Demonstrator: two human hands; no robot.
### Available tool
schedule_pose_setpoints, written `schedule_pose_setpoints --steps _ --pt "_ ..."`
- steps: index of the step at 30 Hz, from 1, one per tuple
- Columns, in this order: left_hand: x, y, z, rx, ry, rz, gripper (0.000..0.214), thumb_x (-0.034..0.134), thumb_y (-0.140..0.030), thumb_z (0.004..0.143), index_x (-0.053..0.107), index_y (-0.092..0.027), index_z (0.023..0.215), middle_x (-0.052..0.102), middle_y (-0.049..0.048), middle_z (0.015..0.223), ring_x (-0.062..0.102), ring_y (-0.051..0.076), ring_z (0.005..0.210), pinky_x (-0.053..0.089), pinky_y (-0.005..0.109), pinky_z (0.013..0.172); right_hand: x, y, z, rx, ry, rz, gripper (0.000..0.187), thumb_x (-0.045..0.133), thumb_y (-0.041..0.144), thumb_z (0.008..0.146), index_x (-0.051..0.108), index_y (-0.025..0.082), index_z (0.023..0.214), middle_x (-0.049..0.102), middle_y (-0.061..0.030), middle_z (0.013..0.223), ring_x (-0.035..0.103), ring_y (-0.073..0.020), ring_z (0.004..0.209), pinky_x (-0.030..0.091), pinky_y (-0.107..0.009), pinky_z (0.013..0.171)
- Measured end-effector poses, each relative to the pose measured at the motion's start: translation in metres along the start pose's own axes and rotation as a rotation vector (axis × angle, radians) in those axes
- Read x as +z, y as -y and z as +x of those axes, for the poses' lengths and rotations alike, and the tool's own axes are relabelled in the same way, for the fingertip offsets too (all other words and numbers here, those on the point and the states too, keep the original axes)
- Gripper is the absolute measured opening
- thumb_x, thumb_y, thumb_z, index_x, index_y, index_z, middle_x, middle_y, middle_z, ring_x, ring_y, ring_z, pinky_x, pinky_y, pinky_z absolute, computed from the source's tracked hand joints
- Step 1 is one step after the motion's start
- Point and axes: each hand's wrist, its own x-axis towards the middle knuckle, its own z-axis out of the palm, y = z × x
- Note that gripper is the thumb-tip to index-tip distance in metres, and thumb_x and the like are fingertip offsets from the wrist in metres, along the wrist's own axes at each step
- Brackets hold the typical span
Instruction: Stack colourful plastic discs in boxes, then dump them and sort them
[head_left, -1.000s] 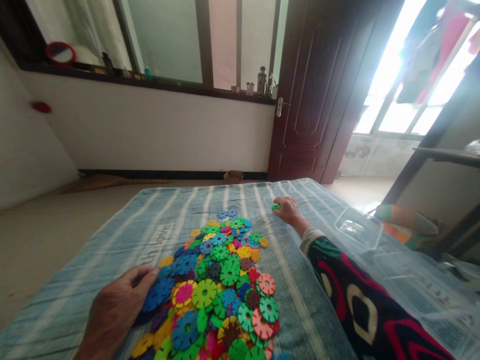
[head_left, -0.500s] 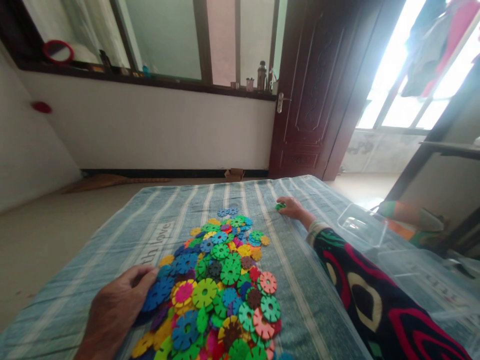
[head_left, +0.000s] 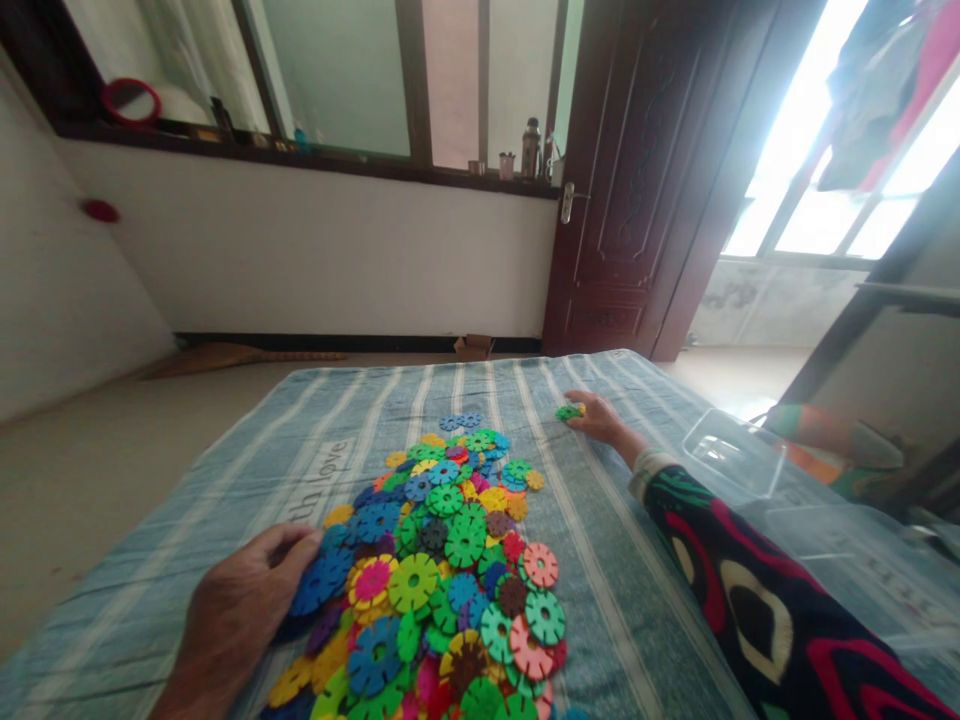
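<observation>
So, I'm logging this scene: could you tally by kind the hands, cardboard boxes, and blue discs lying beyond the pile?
Hands (left hand, right hand): 2
Cardboard box: 1
Blue discs beyond the pile: 2
Total: 5

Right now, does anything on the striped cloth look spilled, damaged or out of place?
Nothing looks clearly damaged. The coloured discs lie in a loose, overlapping heap; two blue discs sit just beyond its far end, slightly stray. A green piece at the right hand is also apart.
</observation>
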Motion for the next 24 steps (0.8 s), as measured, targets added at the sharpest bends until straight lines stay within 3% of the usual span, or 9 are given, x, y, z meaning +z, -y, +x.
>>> schedule_pose_setpoints --steps 3,9,18,24 --pt "-0.001 -0.003 -0.001 -0.006 -0.003 -0.007 0.018 0.056 -0.037 0.071 0.07 -0.026 0.07 0.072 -0.0026 0.07 0.064 0.019 0.066 0.044 0.025 0.061 0.0017 -0.0037 -0.0001 0.005 -0.005 0.018 0.053 0.068 0.016 0.071 0.06 0.016 0.124 0.068 -0.0118 0.112 0.062 -0.0275 0.11 0.043 -0.043 0.098" --pt "-0.0005 -0.0054 -0.0014 -0.032 0.003 -0.007 0.018 0.055 -0.036 0.071 0.069 -0.025 0.07 0.072 -0.0021 0.071 0.065 0.019 0.067 0.043 0.025 0.062 0.0069 -0.0064 0.0041 -0.021 -0.001 0.032 0.04 0.068 0.017 0.073 0.067 0.019 0.113 0.067 -0.0099 0.118 0.058 -0.0276 0.116 0.041 -0.043 0.101" --pt "-0.0034 -0.0061 -0.003 -0.045 0.026 -0.006 0.02 0.054 -0.037 0.073 0.069 -0.024 0.073 0.073 -0.0013 0.075 0.065 0.02 0.072 0.044 0.026 0.065 0.0092 -0.0062 0.0085 0.002 0.015 0.011 0.041 0.071 0.023 0.072 0.068 0.022 0.113 0.069 -0.0059 0.117 0.06 -0.0267 0.113 0.043 -0.04 0.098" --pt "-0.0013 -0.0031 -0.0025 -0.038 0.045 0.002 0.021 0.054 -0.037 0.074 0.069 -0.023 0.077 0.072 -0.0004 0.077 0.064 0.02 0.074 0.043 0.025 0.067 0.007 -0.0041 0.0086 0.011 0.029 -0.037 0.042 0.071 0.027 0.074 0.067 0.02 0.115 0.069 -0.0079 0.114 0.061 -0.0278 0.11 0.044 -0.041 0.095"
